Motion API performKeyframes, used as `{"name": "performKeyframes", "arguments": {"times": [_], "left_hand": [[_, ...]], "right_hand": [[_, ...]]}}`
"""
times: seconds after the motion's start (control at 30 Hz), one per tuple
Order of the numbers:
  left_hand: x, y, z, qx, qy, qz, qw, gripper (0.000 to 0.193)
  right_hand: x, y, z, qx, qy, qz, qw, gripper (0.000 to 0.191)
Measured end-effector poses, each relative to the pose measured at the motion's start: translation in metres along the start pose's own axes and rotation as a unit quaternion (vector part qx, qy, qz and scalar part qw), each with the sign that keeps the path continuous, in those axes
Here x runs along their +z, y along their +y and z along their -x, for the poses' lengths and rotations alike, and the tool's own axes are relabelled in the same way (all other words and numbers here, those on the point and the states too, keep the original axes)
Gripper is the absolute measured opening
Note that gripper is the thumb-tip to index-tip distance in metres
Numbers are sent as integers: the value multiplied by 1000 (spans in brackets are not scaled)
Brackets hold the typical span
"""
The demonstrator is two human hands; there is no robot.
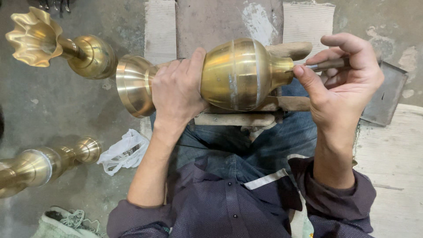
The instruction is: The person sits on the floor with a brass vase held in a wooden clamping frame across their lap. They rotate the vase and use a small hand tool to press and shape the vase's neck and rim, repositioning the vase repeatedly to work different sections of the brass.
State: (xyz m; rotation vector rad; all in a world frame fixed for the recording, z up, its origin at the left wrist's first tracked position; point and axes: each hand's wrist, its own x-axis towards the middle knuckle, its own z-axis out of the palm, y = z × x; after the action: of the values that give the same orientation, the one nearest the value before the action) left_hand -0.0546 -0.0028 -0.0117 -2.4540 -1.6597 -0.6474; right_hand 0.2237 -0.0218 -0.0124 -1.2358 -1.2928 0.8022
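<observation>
Head view: left hand (178, 90) fingers curled tight over neck of brass vase (238, 72), lying sideways on wooden rest (264, 108) across lap. Right hand (346, 86) fingers pinched together on thin metal tool (324, 65), tip touching vase's right end. Fluted brass piece (53, 42) far left.

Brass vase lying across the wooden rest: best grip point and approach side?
Probably the narrow waist between the round body and flared foot of the brass vase, coming from above. It lies on its side on the wooden rest, and the left hand already wraps there; bulges either side should stop slipping. The right hand holds a thin tool at the neck.
</observation>
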Motion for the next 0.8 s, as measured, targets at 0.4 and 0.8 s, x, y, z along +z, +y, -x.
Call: {"name": "performKeyframes", "arguments": {"times": [0.4, 0.8], "left_hand": [[-7, -2, -1, 12, 5, 0, 1000, 58], [-20, -4, 2, 8, -9, -12, 1000, 56]], "right_hand": [[1, 1, 3, 0, 11, -34, 999, 37], [-8, 5, 11, -75, -51, -36, 995, 30]]}}
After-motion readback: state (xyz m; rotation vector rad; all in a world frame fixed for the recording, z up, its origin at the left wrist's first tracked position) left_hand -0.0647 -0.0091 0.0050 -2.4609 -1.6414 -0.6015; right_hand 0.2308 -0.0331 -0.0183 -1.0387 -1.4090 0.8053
